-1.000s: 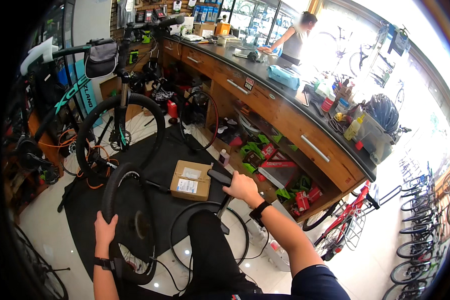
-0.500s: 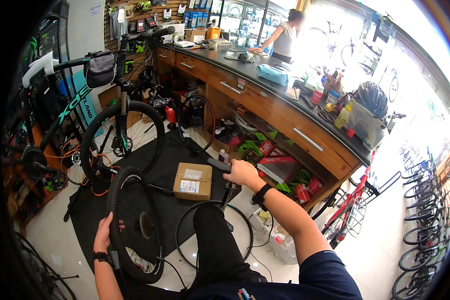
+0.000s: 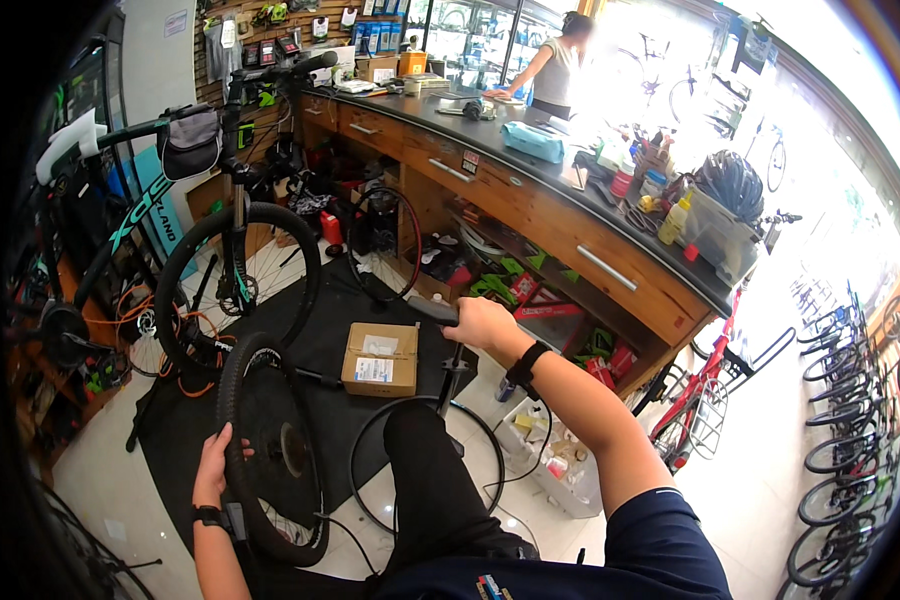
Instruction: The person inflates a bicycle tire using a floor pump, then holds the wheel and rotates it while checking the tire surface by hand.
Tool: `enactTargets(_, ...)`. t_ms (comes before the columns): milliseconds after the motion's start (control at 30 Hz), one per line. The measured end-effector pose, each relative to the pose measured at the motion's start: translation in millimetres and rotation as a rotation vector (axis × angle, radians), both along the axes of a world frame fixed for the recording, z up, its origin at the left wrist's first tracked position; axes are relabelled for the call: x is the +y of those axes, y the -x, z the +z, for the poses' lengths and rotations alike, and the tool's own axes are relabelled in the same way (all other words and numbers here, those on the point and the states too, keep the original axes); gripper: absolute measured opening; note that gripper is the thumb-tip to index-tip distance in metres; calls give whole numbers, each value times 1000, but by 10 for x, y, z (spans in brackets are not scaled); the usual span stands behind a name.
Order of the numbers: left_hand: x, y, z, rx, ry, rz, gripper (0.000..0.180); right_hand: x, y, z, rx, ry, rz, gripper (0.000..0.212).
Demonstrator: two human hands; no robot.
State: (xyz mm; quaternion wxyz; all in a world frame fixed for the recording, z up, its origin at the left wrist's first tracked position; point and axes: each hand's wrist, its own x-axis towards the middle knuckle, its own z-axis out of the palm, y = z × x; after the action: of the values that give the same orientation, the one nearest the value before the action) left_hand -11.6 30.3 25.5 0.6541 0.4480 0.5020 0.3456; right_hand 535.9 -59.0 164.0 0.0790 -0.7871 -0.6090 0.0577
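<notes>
My left hand (image 3: 213,462) grips the near side of a bicycle wheel (image 3: 232,430) with a black knobbly tyre, which stands upright with its sprockets showing. A thin black hose (image 3: 348,535) runs from the wheel's lower rim toward my leg. My right hand (image 3: 482,325) is closed over the black handle of a floor pump (image 3: 452,380), whose upright shaft shows below the fist. My knee hides the pump's lower part. Beside the pump lies a bare wheel rim (image 3: 355,470), partly behind my leg.
A cardboard box (image 3: 381,372) sits on the black mat (image 3: 180,445). A mountain bike (image 3: 238,230) stands at the left, and a wooden workbench (image 3: 530,230) crosses behind. A white bin (image 3: 570,490) is right of my leg. Another person (image 3: 555,70) stands beyond the bench.
My right hand has risen with the pump handle, and more of the shaft shows beneath it. My left hand still holds the wheel in place. The view has shifted slightly.
</notes>
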Motion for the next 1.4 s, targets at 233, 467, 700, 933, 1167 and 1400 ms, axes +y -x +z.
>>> enactTargets(233,-40,-70,38,33,-19,3,42,0,-27,90,-15,2,40,54)
enactTargets(467,-63,-109,10,124,-99,28,47,4,-31,146,-10,30,38,53)
enactTargets(700,90,80,-297,464,-363,120,47,26,-3,141,16,12,59,53)
enactTargets(933,-59,-256,34,941,-512,183,55,52,-18,237,31,76,31,53)
enactTargets(1167,-148,-432,68,969,-645,187,56,119,-195,512,62,130,88,54)
enactTargets(1400,19,-624,-117,958,-667,189,58,154,-426,432,85,12,104,44)
